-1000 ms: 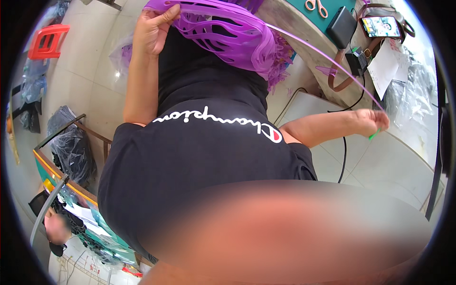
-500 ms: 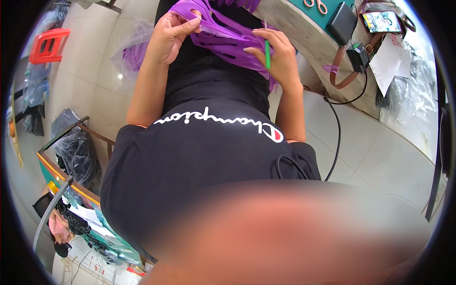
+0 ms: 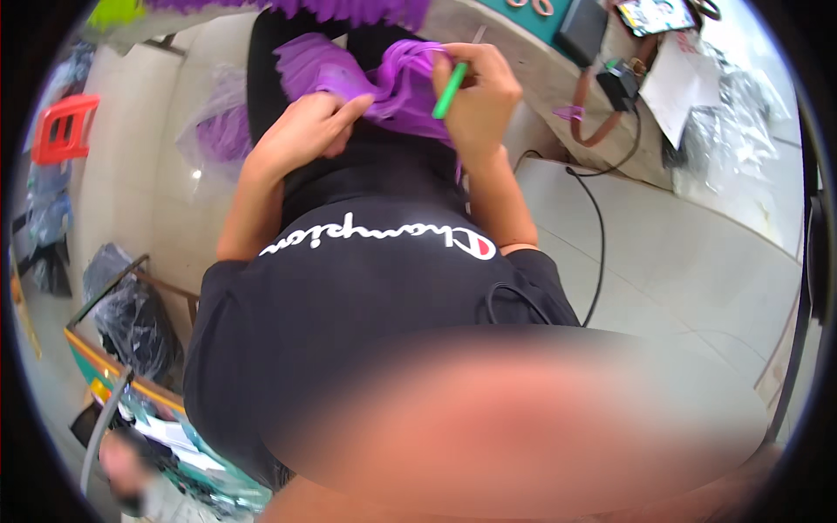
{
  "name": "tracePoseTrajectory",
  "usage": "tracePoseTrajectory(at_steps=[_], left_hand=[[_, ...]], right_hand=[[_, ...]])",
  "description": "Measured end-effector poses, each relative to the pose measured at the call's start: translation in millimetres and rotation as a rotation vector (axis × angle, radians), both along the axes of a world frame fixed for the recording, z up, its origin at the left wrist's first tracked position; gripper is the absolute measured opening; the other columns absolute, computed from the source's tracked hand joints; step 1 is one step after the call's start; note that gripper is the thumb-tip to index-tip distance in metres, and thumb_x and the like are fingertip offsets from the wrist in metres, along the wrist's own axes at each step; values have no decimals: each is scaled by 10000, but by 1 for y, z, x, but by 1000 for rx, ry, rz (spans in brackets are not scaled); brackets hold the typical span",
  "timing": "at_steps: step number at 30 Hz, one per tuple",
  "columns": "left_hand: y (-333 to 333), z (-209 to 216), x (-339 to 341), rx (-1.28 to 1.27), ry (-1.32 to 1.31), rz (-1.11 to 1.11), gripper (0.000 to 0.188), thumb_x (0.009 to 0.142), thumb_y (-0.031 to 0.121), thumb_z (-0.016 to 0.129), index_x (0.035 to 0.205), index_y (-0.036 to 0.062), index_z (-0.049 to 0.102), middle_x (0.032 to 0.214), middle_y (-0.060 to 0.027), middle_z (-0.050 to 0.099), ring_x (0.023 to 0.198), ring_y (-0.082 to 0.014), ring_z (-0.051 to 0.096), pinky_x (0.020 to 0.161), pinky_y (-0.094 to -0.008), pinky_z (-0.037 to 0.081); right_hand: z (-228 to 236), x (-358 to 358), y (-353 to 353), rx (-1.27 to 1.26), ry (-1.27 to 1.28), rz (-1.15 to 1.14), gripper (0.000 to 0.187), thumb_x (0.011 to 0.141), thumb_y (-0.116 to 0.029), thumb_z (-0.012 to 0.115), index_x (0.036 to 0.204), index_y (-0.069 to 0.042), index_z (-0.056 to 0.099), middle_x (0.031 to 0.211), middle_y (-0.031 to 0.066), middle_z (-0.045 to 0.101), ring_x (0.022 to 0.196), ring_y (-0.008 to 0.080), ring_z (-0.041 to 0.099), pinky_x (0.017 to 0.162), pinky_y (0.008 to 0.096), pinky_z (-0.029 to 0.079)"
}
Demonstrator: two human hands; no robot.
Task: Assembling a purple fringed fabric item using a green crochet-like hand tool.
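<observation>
Over my lap lies a strappy purple garment (image 3: 397,91), bunched up between my hands. My left hand (image 3: 307,126) is closed on its near left edge, with the thumb lying along the top. At its right side, my right hand (image 3: 484,91) grips a gathered part of the garment. Tucked in that same hand is a slim green stick-like tool (image 3: 450,90); its other end is hidden by the fingers, so its kind does not show.
More purple fabric (image 3: 349,10) hangs along the table edge ahead. To the right, the table bears scissors (image 3: 532,4), a black box (image 3: 581,30), a phone (image 3: 656,14) and a charger (image 3: 617,90). A red stool (image 3: 65,129) and a bag of purple pieces (image 3: 222,131) are at left.
The garment was stretched out between my hands and is now bunched lower on my lap. My left hand has come down, and my right hand has closed on gathered fabric. The view has shifted.
</observation>
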State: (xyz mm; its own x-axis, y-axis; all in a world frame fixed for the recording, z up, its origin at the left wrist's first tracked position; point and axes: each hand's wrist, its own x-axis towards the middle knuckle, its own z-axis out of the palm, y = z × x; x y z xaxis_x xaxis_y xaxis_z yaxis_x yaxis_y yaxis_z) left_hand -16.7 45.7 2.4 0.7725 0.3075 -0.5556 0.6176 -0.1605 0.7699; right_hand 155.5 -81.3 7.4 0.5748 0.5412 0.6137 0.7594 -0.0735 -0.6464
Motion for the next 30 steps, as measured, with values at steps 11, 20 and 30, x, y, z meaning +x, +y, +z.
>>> tracePoseTrajectory(at_steps=[11, 20, 30], left_hand=[[-21, -12, 14, -492, -752, 456, 235, 955, 196, 472, 1039, 7, 584, 945, -39, 604, 861, -83, 577, 733, -221, 464], [-23, -6, 9, -399, -702, 383, 217, 849, 77, 628, 1040, -14, 577, 931, -55, 634, 857, -120, 606, 785, -257, 488], [-20, -9, 11, 21, -821, 449, 165, 885, 127, 593, 995, 6, 621, 745, 2, 588, 674, -49, 475, 602, -215, 395]], right_hand=[[16, -36, 3, -84, 101, 493, 185, 702, -18, 726, 862, -22, 633, 778, 74, 599, 609, 161, 587, 542, 257, 469], [10, -3, 0, 140, 653, 399, 192, 903, -83, 567, 1033, 52, 612, 900, 121, 656, 758, 131, 620, 694, 240, 499], [-1, -29, 7, 116, 320, 518, 131, 783, -19, 693, 814, 25, 573, 830, 127, 612, 743, 162, 588, 687, 252, 479]])
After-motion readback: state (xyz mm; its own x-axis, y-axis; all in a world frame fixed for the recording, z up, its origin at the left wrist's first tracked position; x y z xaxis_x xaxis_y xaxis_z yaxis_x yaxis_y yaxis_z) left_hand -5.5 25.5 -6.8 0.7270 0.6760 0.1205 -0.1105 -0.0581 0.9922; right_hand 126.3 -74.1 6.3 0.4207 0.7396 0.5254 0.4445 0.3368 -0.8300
